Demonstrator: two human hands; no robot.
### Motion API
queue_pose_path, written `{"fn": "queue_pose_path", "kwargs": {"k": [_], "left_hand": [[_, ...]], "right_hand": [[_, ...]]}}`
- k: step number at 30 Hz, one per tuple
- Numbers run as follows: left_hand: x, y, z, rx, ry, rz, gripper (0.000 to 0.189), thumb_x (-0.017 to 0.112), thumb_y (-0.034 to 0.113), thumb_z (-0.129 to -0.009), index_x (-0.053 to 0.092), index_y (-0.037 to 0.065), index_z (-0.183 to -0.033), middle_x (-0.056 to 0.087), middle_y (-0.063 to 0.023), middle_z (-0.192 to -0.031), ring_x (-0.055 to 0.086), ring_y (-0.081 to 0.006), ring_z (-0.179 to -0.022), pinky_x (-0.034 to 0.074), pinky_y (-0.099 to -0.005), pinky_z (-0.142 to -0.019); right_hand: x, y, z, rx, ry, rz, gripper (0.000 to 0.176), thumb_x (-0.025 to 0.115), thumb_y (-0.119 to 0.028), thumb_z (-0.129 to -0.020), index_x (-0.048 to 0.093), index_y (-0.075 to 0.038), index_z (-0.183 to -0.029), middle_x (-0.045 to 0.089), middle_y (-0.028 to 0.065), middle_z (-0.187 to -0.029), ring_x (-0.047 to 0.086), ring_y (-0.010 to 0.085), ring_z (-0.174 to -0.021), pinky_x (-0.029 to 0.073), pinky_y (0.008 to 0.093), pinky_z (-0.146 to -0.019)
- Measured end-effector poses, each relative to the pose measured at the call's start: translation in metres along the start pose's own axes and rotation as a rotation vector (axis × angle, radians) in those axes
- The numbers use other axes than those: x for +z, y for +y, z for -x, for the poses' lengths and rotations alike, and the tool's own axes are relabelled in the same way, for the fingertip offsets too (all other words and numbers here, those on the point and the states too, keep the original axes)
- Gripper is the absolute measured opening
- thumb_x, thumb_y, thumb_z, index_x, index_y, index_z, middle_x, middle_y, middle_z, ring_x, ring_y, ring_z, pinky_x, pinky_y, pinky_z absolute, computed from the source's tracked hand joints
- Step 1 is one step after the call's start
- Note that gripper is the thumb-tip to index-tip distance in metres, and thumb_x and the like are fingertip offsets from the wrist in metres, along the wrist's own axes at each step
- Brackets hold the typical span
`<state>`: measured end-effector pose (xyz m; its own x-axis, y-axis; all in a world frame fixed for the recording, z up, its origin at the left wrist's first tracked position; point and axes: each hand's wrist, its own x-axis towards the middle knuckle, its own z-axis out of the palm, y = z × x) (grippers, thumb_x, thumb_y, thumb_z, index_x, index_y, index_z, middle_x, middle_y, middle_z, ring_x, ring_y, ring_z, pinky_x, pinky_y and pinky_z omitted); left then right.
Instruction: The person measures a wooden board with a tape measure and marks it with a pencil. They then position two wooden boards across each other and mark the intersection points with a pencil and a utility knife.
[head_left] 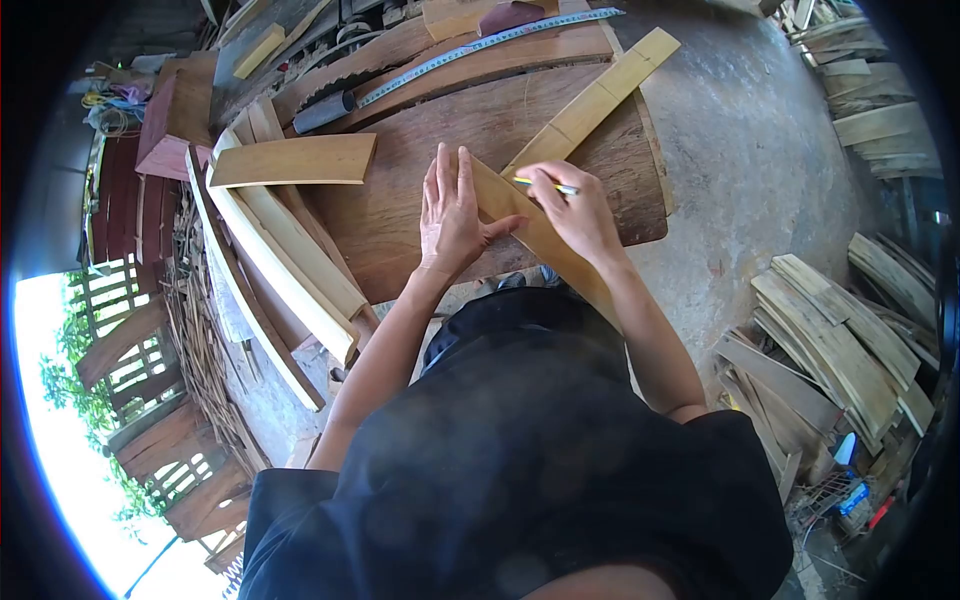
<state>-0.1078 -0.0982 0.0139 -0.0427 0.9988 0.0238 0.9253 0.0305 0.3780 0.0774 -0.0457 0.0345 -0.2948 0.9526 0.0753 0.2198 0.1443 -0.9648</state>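
Note:
My left hand (453,220) lies with its fingers stretched out along the left edge of a wooden board (553,245), its thumb reaching over the board's face. In my right hand (577,215) is a pencil (545,185), its tip pointing left near the board's upper part. A second, narrower wooden strip (600,98) slants away to the upper right, meeting the board close to the pencil. Both pieces rest on a brown wooden worktable (450,110). The board's lower end passes behind my right forearm.
A tape measure (440,66) stretches across the far side of the table. One short curved board (295,160) lies at the left, over several long pale planks (285,250). Stacks of boards (835,330) stand on the floor at the right. A reddish wooden box (178,120) is at upper left.

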Motion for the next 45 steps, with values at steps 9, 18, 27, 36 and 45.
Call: {"fn": "queue_pose_path", "kwargs": {"k": [9, 18, 27, 36, 45], "left_hand": [[0.002, -0.002, 0.002, 0.005, 0.016, -0.001, 0.127, 0.082, 0.069, -0.069, 0.029, -0.005, -0.157, 0.022, -0.031, -0.163, 0.026, -0.0468, -0.149, 0.03, -0.0517, -0.122], [0.002, -0.002, 0.001, 0.013, 0.033, 0.007, 0.128, 0.081, 0.071, -0.069, 0.029, -0.006, -0.157, 0.024, -0.0314, -0.162, 0.027, -0.0471, -0.148, 0.027, -0.0527, -0.122], [0.006, -0.012, 0.005, 0.024, 0.038, 0.071, 0.123, 0.079, 0.068, -0.076, 0.022, 0.001, -0.162, 0.018, -0.0288, -0.165, 0.025, -0.0471, -0.149, 0.022, -0.0566, -0.123], [-0.008, -0.031, 0.049, 0.131, 0.078, 0.029, 0.076, 0.081, 0.052, -0.08, 0.06, 0.006, -0.136, 0.053, -0.0138, -0.14, 0.047, -0.0361, -0.13, 0.024, -0.0575, -0.121], [-0.029, -0.038, 0.063, 0.047, 0.122, -0.052, 0.054, 0.082, 0.035, -0.074, 0.069, 0.009, -0.12, 0.062, -0.0093, -0.104, 0.057, -0.0303, -0.109, 0.025, -0.0578, -0.121]], "right_hand": [[-0.013, 0.018, 0.005, -0.085, -0.1, 0.172, 0.02, 0.061, -0.015, -0.1, 0.073, 0.001, -0.103, 0.074, 0.0178, -0.097, 0.073, 0.0316, -0.088, 0.055, 0.0386, -0.077], [-0.032, 0.003, 0.041, -0.074, -0.068, 0.301, 0.038, 0.066, -0.036, -0.1, 0.071, 0.0, -0.11, 0.072, 0.015, -0.092, 0.069, 0.0325, -0.085, 0.055, 0.0413, -0.077], [-0.008, 0.012, 0.066, -0.174, -0.117, 0.615, 0.066, 0.084, -0.023, -0.079, 0.056, 0.001, -0.134, 0.061, 0.0176, -0.109, 0.065, 0.0339, -0.101, 0.056, 0.0427, -0.085], [-0.071, 0.035, 0.061, -0.097, 0.224, 0.686, 0.063, 0.082, -0.021, -0.082, 0.055, 0.002, -0.135, 0.065, 0.0209, -0.11, 0.067, 0.0391, -0.1, 0.056, 0.0468, -0.085], [-0.061, 0.029, 0.063, -0.118, 0.21, 0.674, 0.065, 0.082, -0.019, -0.08, 0.055, 0.003, -0.135, 0.063, 0.0229, -0.112, 0.065, 0.0407, -0.103, 0.055, 0.0474, -0.088]]}}
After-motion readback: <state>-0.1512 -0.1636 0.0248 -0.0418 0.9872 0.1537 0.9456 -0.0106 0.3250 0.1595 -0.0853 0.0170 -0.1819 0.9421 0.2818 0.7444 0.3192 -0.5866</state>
